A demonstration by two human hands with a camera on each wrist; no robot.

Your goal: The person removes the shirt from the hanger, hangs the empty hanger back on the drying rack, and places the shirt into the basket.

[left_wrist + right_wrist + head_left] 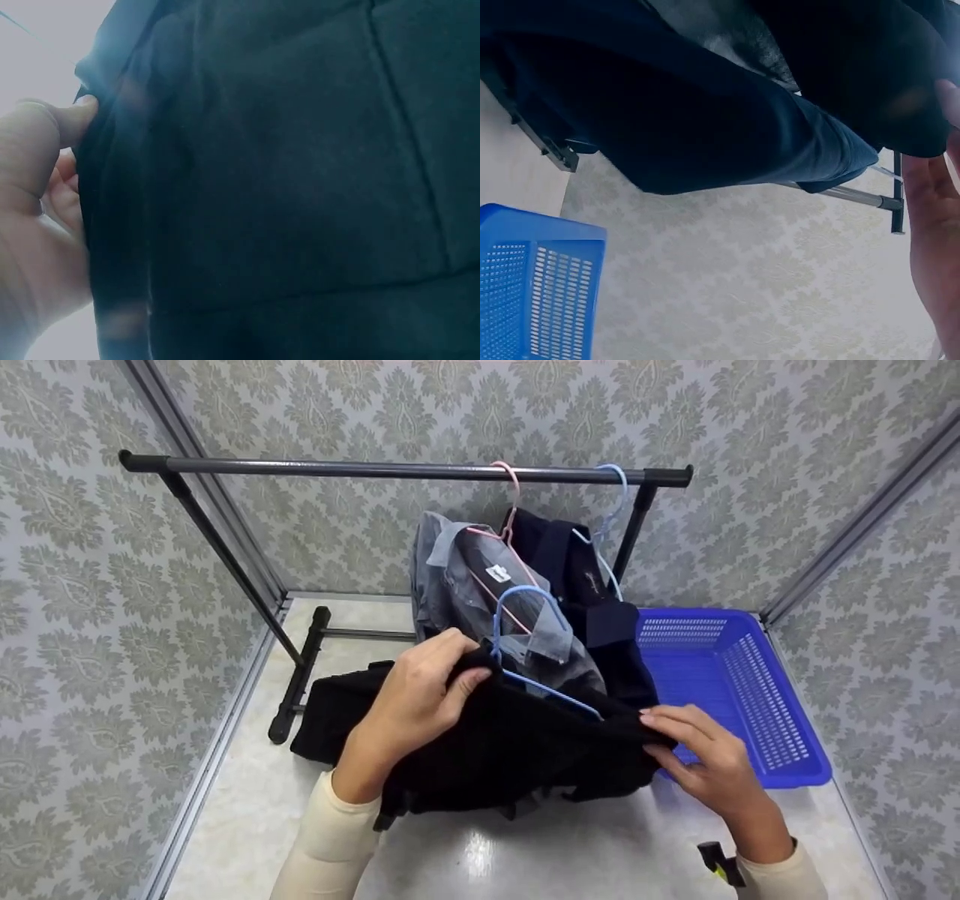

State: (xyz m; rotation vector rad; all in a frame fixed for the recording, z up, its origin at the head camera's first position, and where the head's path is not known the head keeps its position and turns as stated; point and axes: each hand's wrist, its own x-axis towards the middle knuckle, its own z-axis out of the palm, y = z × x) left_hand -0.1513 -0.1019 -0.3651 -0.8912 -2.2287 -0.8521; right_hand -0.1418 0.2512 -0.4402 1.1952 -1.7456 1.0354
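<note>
A black garment [525, 750] hangs between my two hands, with a light blue hanger [551, 690] set inside its top and the hook standing up. My left hand [416, 690] pinches the cloth between thumb and fingers beside the base of the hook. At the other end, my right hand [701, 754] pinches the garment's right corner. In the left wrist view the dark cloth [285, 172] fills most of the picture, its edge under the left thumb. The right wrist view shows the right fingers on the black cloth [870, 82] at the edge of the picture.
Behind stands a dark clothes rack [337, 469]. From its bar hang a grey shirt [450, 577] on a pink hanger [508, 510] and a navy garment [559, 547] on another blue hanger [616, 502]. A blue plastic basket [772, 705] sits on the floor at the right.
</note>
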